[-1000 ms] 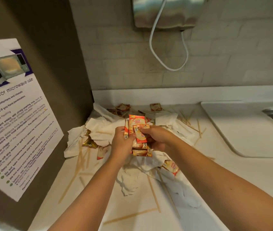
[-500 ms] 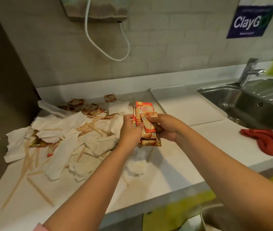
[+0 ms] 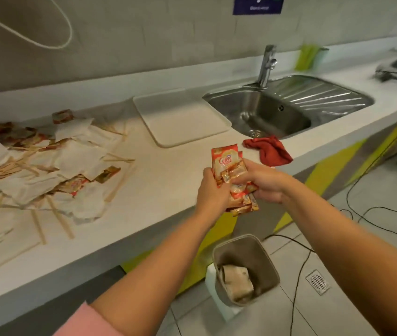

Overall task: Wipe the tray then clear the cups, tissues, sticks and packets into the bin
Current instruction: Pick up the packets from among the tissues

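Observation:
A bunch of orange creamer packets (image 3: 226, 163) is gripped between my left hand (image 3: 213, 192) and my right hand (image 3: 264, 184), held over the counter's front edge. Below them on the floor stands a beige bin (image 3: 267, 265) with crumpled paper cups inside. On the counter at the left lies a heap of white tissues (image 3: 76, 156), wooden sticks (image 3: 59, 218) and more packets (image 3: 106, 173). The white tray (image 3: 180, 117) sits bare beside the sink.
A steel sink (image 3: 282, 107) with a tap (image 3: 266, 65) is set into the counter at the right. A red cloth (image 3: 269, 150) lies on the counter edge near my right hand. Black cables (image 3: 372, 214) trail over the tiled floor, by a floor drain (image 3: 317, 282).
Both hands carried the packet bunch rightwards off the pile to the counter's front edge. My view swung right, bringing the sink, red cloth and floor bin into sight.

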